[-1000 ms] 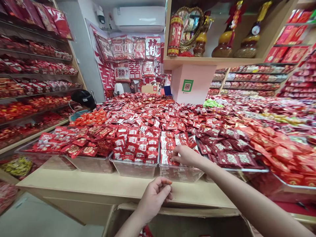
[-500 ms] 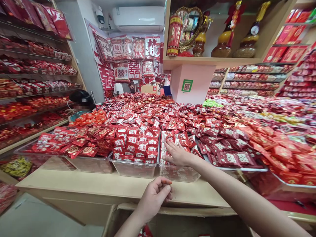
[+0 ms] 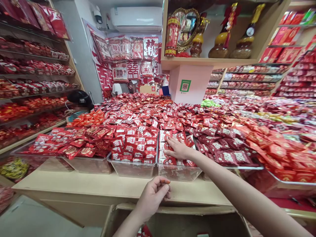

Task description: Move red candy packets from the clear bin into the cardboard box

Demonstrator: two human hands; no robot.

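My right hand point(image 3: 179, 148) lies flat with fingers spread on red-and-white candy packets point(image 3: 164, 145), which sit in rows inside a clear plastic bin point(image 3: 179, 172). Over the front of the counter, my left hand point(image 3: 155, 193) hovers with its fingers curled and the thumb near the fingertips. Whether anything small is inside that curl is hidden. Directly left of the right hand's bin stands another clear bin point(image 3: 134, 169) filled with red packets point(image 3: 140, 146). Dark red packets point(image 3: 225, 156) lie heaped on its other side.
An open cardboard box point(image 3: 182, 222) sits below the counter edge point(image 3: 98, 189), a few red packets at its bottom. Orange-red packets point(image 3: 283, 158) fill a bin at right. A person's head point(image 3: 80, 100) shows behind the heap at left. A shelf point(image 3: 209, 61) with bottles overhangs the display.
My right hand has shifted slightly on the packets and still lies flat. The left hand keeps its curled pose. The whole view has moved a little.
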